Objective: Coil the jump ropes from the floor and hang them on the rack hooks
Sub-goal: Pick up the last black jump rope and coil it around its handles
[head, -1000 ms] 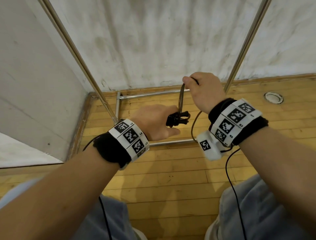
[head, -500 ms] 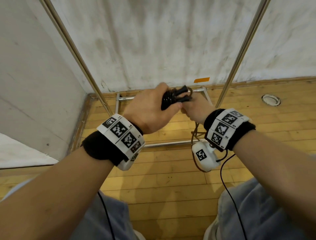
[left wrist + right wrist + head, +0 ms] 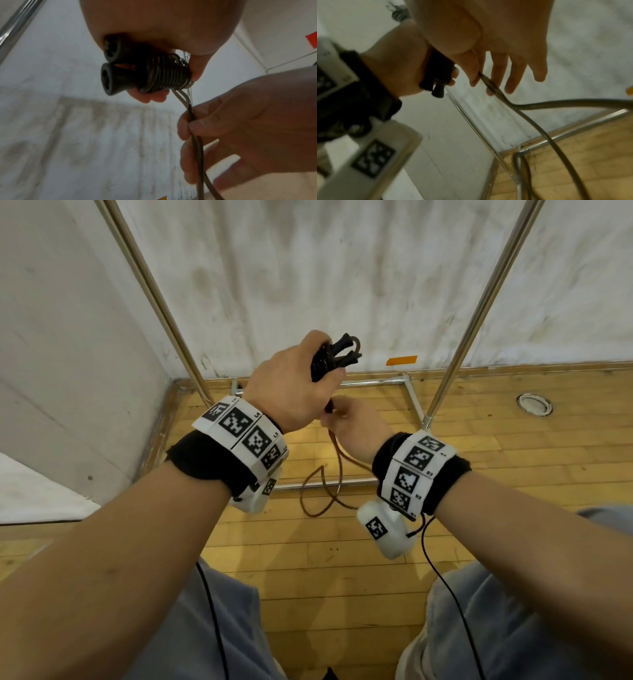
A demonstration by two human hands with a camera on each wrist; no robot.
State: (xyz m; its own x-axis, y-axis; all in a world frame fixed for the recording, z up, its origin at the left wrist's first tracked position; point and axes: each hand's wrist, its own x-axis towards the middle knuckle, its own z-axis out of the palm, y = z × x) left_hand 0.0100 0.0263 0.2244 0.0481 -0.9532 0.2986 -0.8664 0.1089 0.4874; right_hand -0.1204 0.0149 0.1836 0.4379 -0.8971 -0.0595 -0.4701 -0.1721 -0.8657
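My left hand (image 3: 298,385) grips the two black handles of a jump rope (image 3: 334,357), with many turns of brown cord wound tightly round them (image 3: 164,73). The handle ends stick out past my fingers (image 3: 109,79). Just below, my right hand (image 3: 356,428) pinches the doubled loose cord (image 3: 193,121) between thumb and forefinger, its other fingers spread (image 3: 515,75). The rest of the cord hangs down in a loop (image 3: 322,491) toward the wooden floor. The rack's hooks are out of view.
Two slanted metal rack poles (image 3: 161,299) (image 3: 479,302) rise on either side of my hands, joined to a metal base frame (image 3: 407,392) on the floor. A white wall stands close behind, with an orange tape mark (image 3: 401,360) and a round floor fitting (image 3: 534,404) at right.
My left hand has lifted the wound handles higher. My right hand has dropped from beside the handles to below them and now holds the loose cord.
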